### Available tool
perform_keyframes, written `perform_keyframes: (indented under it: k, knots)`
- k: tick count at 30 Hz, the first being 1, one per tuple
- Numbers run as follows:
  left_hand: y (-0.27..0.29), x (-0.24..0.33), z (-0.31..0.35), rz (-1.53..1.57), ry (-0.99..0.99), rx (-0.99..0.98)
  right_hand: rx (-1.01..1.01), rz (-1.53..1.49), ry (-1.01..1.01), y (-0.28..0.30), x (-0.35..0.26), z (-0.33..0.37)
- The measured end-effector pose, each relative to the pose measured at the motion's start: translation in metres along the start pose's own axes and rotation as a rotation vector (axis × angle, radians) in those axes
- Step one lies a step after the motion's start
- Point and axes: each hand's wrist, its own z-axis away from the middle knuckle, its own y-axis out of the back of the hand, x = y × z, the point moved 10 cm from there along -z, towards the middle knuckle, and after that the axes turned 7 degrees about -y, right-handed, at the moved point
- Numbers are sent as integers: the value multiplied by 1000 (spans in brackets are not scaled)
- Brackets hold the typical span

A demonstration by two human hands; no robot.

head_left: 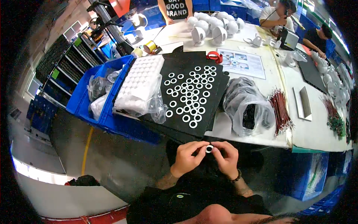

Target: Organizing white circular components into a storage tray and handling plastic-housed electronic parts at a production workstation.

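Observation:
Between my two hands is a small white ring (207, 152) with a dark centre, held just off the table's near edge. The thumb and finger of my left hand (187, 157) pinch it from one side. My right hand (227, 157), with a beaded bracelet at the wrist, grips the other side. Beyond them, several similar white rings (193, 124) lie scattered on a black mat (175, 128). Left of the rings, a white tray-like block with round cells (143, 71) sits partly wrapped in clear plastic (158, 112).
Blue bins (80, 93) holding plastic bags stand at the left. To the right are a clear bag of dark parts (246, 108), bundled red wires (279, 112) and a metal angle piece (305, 102). White housings (218, 28) crowd the far side. Other people work across the table.

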Motion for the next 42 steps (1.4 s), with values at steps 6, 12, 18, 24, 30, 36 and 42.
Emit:
perform_keyframes:
  k: [6, 12, 18, 24, 30, 36, 42]
  knots:
    - [-11, -13, 14, 232, 197, -8, -42, -85, -159, 2, 18, 1]
    - [-18, -15, 11, 349, 188, -6, -12, -87, -144, 7, 17, 6]
    - [-23, -39, 20, 557, 344, 40, -45, -81, -149, -1, 15, -4]
    - [-27, -41, 20, 579, 438, 9, 16, 6, -110, 5, 1, -6]
    - [-16, -44, 20, 557, 423, 26, 92, 85, 37, 14, -5, -9]
    - [15, -43, 10, 426, 300, 165, 630, 229, 267, 120, 12, -28]
    - [19, -39, 16, 478, 306, 180, 664, 451, 436, 106, 4, -14]
